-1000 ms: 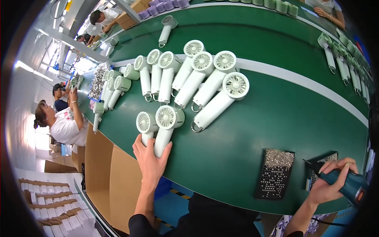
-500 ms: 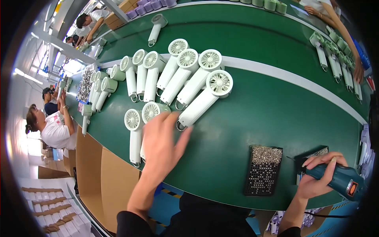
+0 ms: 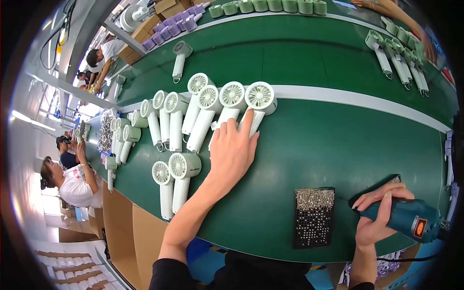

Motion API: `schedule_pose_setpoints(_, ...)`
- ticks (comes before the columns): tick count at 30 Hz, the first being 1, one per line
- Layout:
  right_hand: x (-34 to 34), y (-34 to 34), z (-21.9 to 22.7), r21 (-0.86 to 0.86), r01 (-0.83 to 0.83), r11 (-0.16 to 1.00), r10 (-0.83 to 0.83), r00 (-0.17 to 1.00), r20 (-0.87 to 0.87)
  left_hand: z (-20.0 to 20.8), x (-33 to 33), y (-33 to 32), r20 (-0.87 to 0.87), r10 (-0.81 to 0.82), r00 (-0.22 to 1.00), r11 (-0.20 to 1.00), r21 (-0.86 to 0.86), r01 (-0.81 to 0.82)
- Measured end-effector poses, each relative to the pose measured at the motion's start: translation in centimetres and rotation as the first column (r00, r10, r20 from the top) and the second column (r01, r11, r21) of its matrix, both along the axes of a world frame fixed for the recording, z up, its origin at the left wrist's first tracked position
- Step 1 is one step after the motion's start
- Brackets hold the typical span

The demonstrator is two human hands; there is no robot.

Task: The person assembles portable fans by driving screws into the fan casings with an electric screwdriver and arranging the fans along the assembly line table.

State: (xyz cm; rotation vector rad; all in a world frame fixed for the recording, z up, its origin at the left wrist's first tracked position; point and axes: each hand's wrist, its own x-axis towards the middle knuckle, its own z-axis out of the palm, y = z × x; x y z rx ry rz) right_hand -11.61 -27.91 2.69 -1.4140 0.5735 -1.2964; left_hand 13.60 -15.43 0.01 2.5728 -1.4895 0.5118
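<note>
My left hand point(image 3: 233, 149) reaches over the row of pale green handheld fans. Its thumb and index finger lie on either side of the handle of the rightmost handheld fan point(image 3: 261, 96), and the other fingers cover the handle of the neighbouring fan point(image 3: 233, 94). The lower ends of both handles are hidden. In my right hand point(image 3: 379, 217) is a dark teal electric screwdriver point(image 3: 403, 218), gripped around its body, with its tip pointing left. Nearer me, two more fans point(image 3: 179, 166) lie side by side. A black screw tray point(image 3: 314, 234), partly filled with small screws, lies left of the screwdriver.
A second dark tray point(image 3: 386, 181) sits partly behind my right hand. A white rail point(image 3: 338, 95) crosses the green bench, with a single fan point(image 3: 180, 63) beyond it. Other fans and a blue bin of metal rings point(image 3: 105, 135) stand left. Co-workers sit left and across.
My left hand has moved right and away from me onto the rightmost fan, which has shifted up level with its neighbour. The view has shifted. My right hand still holds the screwdriver.
</note>
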Motion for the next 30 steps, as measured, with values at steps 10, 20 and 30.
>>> schedule_pose_setpoints(10,-0.4,-0.4,0.1,0.063,-0.014,0.998,0.013,1.0,0.015,2.2,0.8,1.8,-0.15,0.059,0.987,0.996,0.073,-0.048)
schedule_pose_setpoints(20,-0.9,-2.4,-0.6,0.076,0.185,0.98,-0.179,0.981,-0.082,7.0,17.2,-0.6,-0.234,0.207,0.95,0.976,-0.013,-0.217)
schedule_pose_setpoints(30,-0.9,-2.2,0.2,0.131,0.113,0.985,-0.102,0.991,-0.087,-0.3,40.6,-2.6,-0.429,0.527,0.734,0.848,0.201,-0.491)
